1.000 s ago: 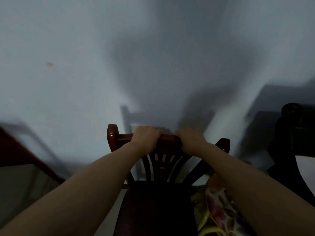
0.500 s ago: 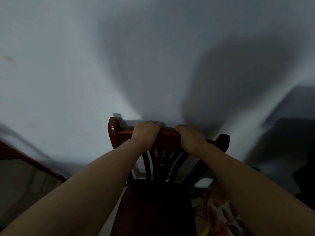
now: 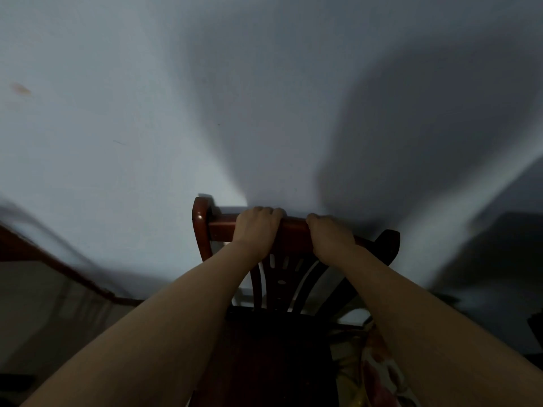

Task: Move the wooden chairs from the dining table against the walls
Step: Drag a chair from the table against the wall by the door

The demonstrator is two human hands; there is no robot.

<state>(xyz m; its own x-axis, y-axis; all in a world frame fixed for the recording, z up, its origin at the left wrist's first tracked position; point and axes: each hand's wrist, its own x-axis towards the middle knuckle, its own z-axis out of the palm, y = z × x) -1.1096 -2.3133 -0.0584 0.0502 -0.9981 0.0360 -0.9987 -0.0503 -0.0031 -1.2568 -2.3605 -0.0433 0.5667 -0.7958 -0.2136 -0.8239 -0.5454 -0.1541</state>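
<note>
A dark reddish wooden chair (image 3: 293, 236) with a slatted back stands right in front of me, its dark seat toward me. My left hand (image 3: 257, 227) grips the top rail of the chair's back left of its middle. Just to the right on the same rail sits my right hand (image 3: 330, 237), fingers curled over it. The top rail is very close to the pale wall (image 3: 147, 142); I cannot tell whether it touches. The chair's legs are hidden.
A wood-trimmed ledge or railing (image 3: 58, 268) slants down at the lower left. Flowered fabric (image 3: 379, 368) shows at the bottom right beside the seat. Dark shadows and a dim shape (image 3: 505, 277) fill the right side.
The chair and both hands have come closer to the wall, and the shadows on it have grown. The dark furniture seen earlier at the right has left the view.
</note>
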